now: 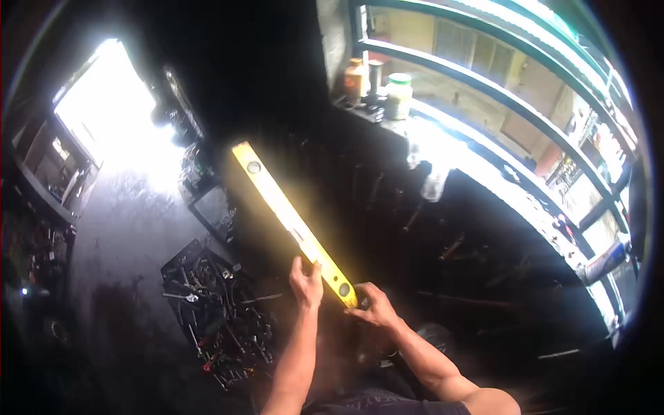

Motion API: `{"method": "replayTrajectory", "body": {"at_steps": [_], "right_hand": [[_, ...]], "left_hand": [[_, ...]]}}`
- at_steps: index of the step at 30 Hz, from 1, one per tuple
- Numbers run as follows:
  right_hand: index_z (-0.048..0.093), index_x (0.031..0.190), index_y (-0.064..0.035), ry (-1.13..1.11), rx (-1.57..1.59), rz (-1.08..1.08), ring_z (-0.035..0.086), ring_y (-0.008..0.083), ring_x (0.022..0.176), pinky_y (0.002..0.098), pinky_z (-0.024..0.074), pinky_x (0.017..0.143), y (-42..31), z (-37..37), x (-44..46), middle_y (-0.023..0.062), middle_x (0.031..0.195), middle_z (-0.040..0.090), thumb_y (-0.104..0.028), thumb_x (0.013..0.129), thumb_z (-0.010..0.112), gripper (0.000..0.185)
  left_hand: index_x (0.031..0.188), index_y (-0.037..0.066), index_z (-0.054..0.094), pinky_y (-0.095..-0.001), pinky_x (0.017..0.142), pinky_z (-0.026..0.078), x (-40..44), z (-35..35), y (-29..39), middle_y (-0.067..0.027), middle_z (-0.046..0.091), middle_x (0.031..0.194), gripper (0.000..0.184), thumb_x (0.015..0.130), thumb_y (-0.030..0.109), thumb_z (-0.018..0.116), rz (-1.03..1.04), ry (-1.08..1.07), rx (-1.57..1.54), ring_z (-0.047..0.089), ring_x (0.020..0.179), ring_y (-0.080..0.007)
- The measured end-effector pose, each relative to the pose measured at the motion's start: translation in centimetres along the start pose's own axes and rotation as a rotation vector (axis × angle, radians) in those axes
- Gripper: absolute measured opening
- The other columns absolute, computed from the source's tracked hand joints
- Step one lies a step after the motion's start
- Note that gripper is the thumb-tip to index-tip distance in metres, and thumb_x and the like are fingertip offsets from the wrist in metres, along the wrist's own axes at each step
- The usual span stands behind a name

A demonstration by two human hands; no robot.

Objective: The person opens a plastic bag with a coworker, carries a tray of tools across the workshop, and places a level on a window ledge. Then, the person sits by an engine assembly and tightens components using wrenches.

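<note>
A long yellow spirit level (278, 200) slants across the middle of the head view, its far end up and to the left. Round dark vials show near both ends, and a smaller one sits around its middle. My left hand (306, 282) grips the level's left edge below the middle, fingers closed against it. At the near end, my right hand (374, 305) holds the bottom corner between thumb and fingers. The level is held up in front of me, brightly lit against a dark background.
A black tray (181, 266) heaped with tools lies low on the left. Jars, including one with a green lid (399, 95), stand on the sill by a barred window (477, 66). Beyond the grey floor (131, 221), a doorway (111, 104) glares brightly.
</note>
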State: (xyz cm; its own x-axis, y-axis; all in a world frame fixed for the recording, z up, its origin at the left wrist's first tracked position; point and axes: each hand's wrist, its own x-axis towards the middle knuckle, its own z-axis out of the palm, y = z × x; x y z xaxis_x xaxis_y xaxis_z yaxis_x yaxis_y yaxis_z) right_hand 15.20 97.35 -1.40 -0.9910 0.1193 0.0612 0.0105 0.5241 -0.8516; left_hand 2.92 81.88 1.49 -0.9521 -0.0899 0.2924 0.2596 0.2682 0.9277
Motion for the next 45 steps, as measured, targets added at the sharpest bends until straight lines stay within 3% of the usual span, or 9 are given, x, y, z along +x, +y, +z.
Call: {"method": "replayTrajectory", "body": {"at_steps": [3,8,15,20,25,28,31,40,45], "right_hand": [[0.059,0.123,-0.0014,0.176,0.18,-0.028,0.062,0.0271,0.109,0.038,0.051,0.093,-2.8,-3.0,-1.9,0.0144,0.113,0.063,-0.032,0.071,0.086,0.066],[0.061,0.12,-0.0007,0.151,0.148,0.25,0.064,0.0296,0.108,0.038,0.0502,0.096,4.8,-5.0,-9.2,0.0175,0.114,0.066,-0.036,0.075,0.081,0.06],[0.062,0.124,-0.0032,0.306,-0.099,0.728,0.057,0.0382,0.119,0.0409,0.046,0.101,22.6,0.0,-30.3,0.0231,0.124,0.062,-0.048,0.076,0.074,0.066],[0.066,0.116,-0.0015,0.482,0.053,1.052,0.066,0.0334,0.105,0.0401,0.0519,0.088,22.6,3.8,-42.9,0.019,0.113,0.068,-0.032,0.073,0.079,0.054],[0.065,0.11,0.0002,0.65,0.305,1.479,0.069,0.034,0.087,0.043,0.0551,0.073,21.2,8.3,-49.2,0.0177,0.099,0.07,-0.019,0.076,0.077,0.04],[0.064,0.107,0.0006,0.798,0.575,1.575,0.069,0.0333,0.08,0.0436,0.0552,0.066,20.4,9.4,-49.0,0.0167,0.093,0.069,-0.014,0.078,0.076,0.034],[0.061,0.098,0.0007,0.888,0.821,1.519,0.065,0.029,0.064,0.0427,0.0525,0.051,21.2,9.8,-48.2,0.0126,0.082,0.064,-0.003,0.081,0.07,0.02],[0.063,0.107,0.0036,0.891,0.749,1.316,0.068,0.0263,0.069,0.0399,0.0544,0.054,24.8,8.4,-46.3,0.0141,0.091,0.068,-0.011,0.08,0.074,0.032],[0.063,0.109,0.0049,0.84,0.696,1.416,0.069,0.0263,0.072,0.0394,0.0553,0.057,22.5,6.5,-46.3,0.014,0.093,0.069,-0.009,0.08,0.073,0.034]], "left_hand": [[0.105,-0.006,0.06,-0.0365,0.081,0.048,3.8,0.6,6.7,-0.0169,0.066,0.094,0.027,0.087,0.012,0.068,0.154,-0.061,-0.242,0.063,0.087,-0.0257],[0.117,-0.005,0.059,-0.0315,0.082,0.051,10.1,4.5,20.6,-0.0144,0.069,0.1,0.033,0.088,0.008,0.066,0.393,-0.244,-0.541,0.065,0.091,-0.018],[0.114,0.001,0.062,-0.0346,0.076,0.055,15.6,9.2,35.7,-0.0129,0.072,0.097,0.032,0.086,0.015,0.068,0.841,-0.205,-0.346,0.071,0.086,-0.0246],[0.111,0.001,0.064,-0.0384,0.078,0.055,19.4,13.4,42.4,-0.0164,0.072,0.098,0.034,0.082,0.018,0.07,0.994,-0.071,-0.139,0.071,0.088,-0.0312],[0.106,-0.005,0.063,-0.0421,0.084,0.053,17.4,19.1,43.1,-0.0224,0.07,0.094,0.043,0.079,0.027,0.073,0.836,-0.079,-0.12,0.069,0.091,-0.0383],[0.106,-0.002,0.064,-0.0429,0.083,0.053,18.9,23.3,41.9,-0.023,0.069,0.1,0.04,0.077,0.023,0.074,0.959,0.05,-0.089,0.068,0.093,-0.0384],[0.107,0.002,0.066,-0.042,0.087,0.05,19.4,25.1,41.8,-0.019,0.069,0.1,0.044,0.074,0.027,0.078,0.916,-0.044,-0.123,0.066,0.096,-0.036],[0.104,0.002,0.065,-0.0413,0.086,0.053,18.6,25.0,41.7,-0.0188,0.071,0.102,0.04,0.077,0.03,0.076,0.822,-0.097,-0.019,0.068,0.097,-0.0355],[0.098,0.008,0.069,-0.0409,0.084,0.053,17.6,24.3,40.2,-0.0141,0.073,0.096,0.028,0.081,0.031,0.072,0.764,-0.19,0.068,0.069,0.094,-0.034]]}}
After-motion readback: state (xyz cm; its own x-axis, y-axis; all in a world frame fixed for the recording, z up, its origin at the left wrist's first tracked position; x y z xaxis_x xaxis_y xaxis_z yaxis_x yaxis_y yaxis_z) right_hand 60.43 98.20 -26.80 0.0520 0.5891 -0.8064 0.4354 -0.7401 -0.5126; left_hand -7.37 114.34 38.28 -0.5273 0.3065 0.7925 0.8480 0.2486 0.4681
